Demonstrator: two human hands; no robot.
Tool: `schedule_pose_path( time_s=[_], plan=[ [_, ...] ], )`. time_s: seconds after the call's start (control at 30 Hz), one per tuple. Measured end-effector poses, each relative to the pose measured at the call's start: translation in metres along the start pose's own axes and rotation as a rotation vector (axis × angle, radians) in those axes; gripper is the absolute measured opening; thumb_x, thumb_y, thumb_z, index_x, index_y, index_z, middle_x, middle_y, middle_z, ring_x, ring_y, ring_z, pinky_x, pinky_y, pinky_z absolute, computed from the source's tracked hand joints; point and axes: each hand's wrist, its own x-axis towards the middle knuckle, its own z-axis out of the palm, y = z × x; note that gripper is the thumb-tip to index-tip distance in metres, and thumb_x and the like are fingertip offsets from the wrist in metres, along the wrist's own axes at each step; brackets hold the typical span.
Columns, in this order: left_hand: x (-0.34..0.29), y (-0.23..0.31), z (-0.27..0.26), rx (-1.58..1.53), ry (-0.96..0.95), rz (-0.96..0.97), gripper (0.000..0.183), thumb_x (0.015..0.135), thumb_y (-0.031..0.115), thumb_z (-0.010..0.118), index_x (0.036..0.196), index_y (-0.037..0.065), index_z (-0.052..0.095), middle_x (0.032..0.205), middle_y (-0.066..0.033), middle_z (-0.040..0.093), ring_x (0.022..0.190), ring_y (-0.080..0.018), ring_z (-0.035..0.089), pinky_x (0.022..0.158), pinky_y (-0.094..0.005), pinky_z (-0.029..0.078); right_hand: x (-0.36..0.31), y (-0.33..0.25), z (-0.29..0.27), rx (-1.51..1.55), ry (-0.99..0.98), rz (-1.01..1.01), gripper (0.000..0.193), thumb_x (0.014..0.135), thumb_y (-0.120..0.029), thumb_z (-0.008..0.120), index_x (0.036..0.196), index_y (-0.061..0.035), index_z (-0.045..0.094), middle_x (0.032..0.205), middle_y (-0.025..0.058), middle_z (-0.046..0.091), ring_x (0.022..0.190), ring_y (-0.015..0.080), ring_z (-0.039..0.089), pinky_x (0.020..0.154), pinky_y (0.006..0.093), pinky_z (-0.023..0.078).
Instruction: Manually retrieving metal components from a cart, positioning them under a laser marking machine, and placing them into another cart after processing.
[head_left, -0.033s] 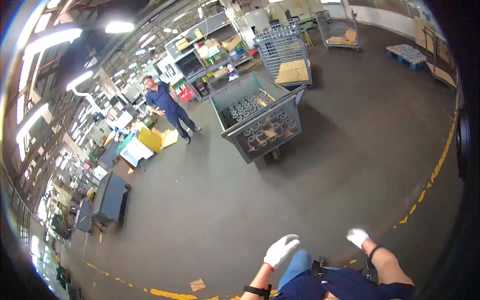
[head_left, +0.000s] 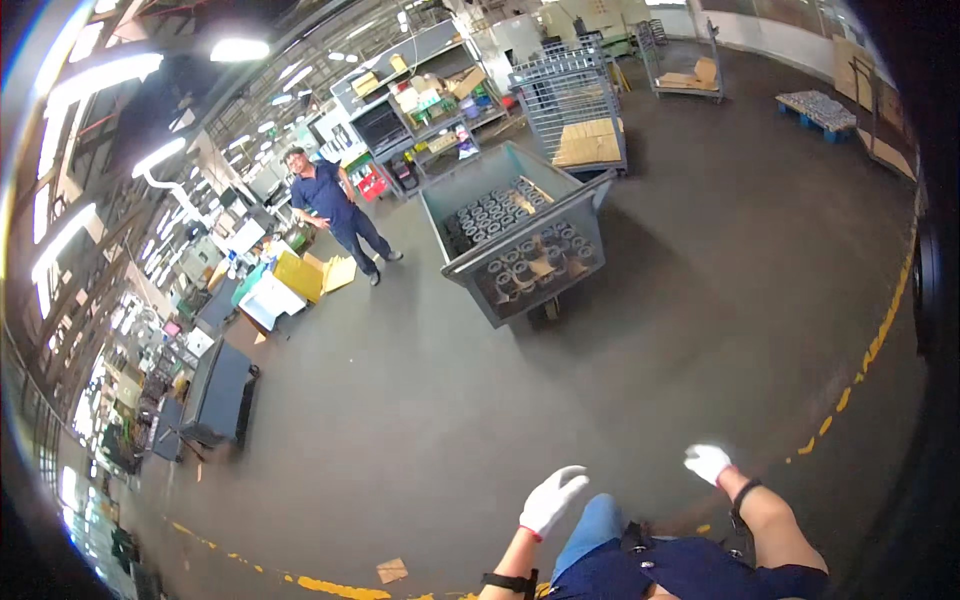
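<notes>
Grey bin cart [head_left: 528, 224] | near edge slants up-right, long axis unclear | left hand [head_left: 553, 500], right hand [head_left: 708, 463]: grips apart

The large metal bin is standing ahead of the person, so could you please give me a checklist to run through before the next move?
1. Left hand free: ok, gloved, with nothing visible in it.
2. Right hand free: ok, also gloved, with nothing visible in it.
3. Hands at the metal bin: not ok, both are well apart from it.
4. Co-worker not touching the bin: ok, standing apart from it.
5. Bin secured against rolling: cannot tell, its underside is shadowed.
</notes>
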Motion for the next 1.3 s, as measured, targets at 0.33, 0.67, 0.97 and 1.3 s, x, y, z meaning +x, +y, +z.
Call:
schedule_pose_path(
  time_s=[0.33,0.67,0.97,1.3],
  plan=[
    [0.296,-0.019,-0.121,-0.994,0.304,-0.019,0.062,0.100,0.039,0.059,0.153,0.014,0.039,0.154,-0.0091,0.040,0.135,-0.0321,0.045,0.108,-0.0462,0.041,0.346,-0.197,-0.125,-0.325,-0.282,-0.327,0.049,0.091,-0.042,0.058,0.132,-0.0143,0.062,0.127,0.0144,0.067,0.117,0.0339,0.063,0.102,0.0447,0.048],
    [0.643,0.121,-0.254,-1.782,0.437,0.052,0.106,0.088,0.061,0.066,0.162,0.018,0.003,0.170,-0.0063,0.000,0.151,-0.0399,0.018,0.112,-0.0630,0.030,0.598,-0.269,-0.313,-0.428,0.106,-0.526,0.047,0.081,-0.032,0.068,0.123,-0.0100,0.064,0.118,0.0168,0.068,0.111,0.0359,0.063,0.097,0.0471,0.049],
    [0.757,0.116,-0.283,-1.895,0.922,0.401,0.043,0.101,0.045,0.050,0.067,0.018,0.046,0.058,0.0025,0.045,0.059,-0.0160,0.049,0.068,-0.0460,0.050,0.811,-0.263,-0.380,-0.693,0.005,-0.751,0.056,0.069,-0.027,0.080,0.116,-0.0080,0.058,0.099,0.0149,0.067,0.097,0.0356,0.063,0.088,0.0468,0.048],
    [0.763,0.119,-0.277,-1.738,1.296,0.243,0.032,0.097,0.038,0.055,0.074,0.016,0.048,0.049,0.0057,0.043,0.042,-0.0129,0.042,0.055,-0.0364,0.047,0.876,-0.238,-0.351,-0.784,-0.184,-0.687,0.024,0.074,-0.036,0.063,0.069,-0.0146,0.073,0.067,0.0099,0.069,0.066,0.0308,0.069,0.061,0.0442,0.053]
  ],
)
